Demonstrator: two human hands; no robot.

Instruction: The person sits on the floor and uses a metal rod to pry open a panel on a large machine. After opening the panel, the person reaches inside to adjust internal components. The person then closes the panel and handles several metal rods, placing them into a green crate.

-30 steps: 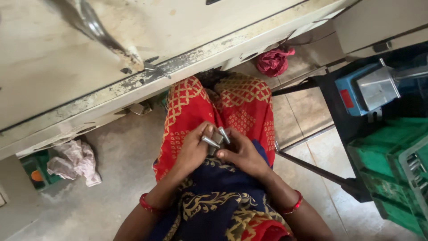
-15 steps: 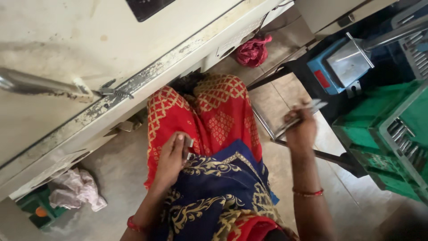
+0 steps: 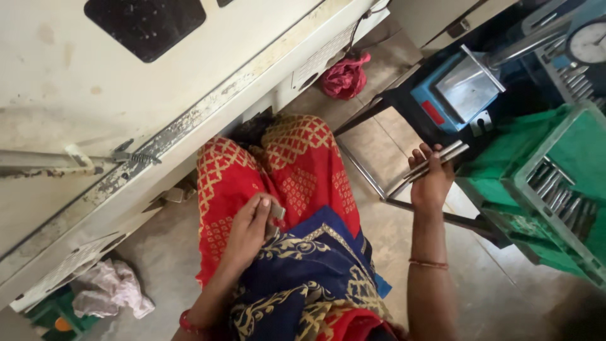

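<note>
Reaching out to the right, the right hand (image 3: 430,182) is closed around a small bundle of slim metal rods (image 3: 429,168), which are held clear of the lap. The long axis of the rods runs on a slant, from low-left up to the right, with the upper ends pointing toward the green crate (image 3: 527,196) and the blue machine block (image 3: 442,95). The crate lies just beyond those tips — similar rods are seen lying in its compartment, well within this hand's side. The left hand (image 3: 249,230) is rested on the red patterned cloth over the lap, the fingers curled about a small metal piece (image 3: 276,211); how firmly it is gripped cannot be told. The right hand is clearly the nearer to the crate, while the left is kept well apart from it. Room is tight on the right: a dark metal frame bar (image 3: 442,218) passes just below the wrist, and the crate's rim is close by. To the left, the long cream machine panel (image 3: 158,88) bounds the space — open floor (image 3: 372,158) is left between knee and frame.
</note>
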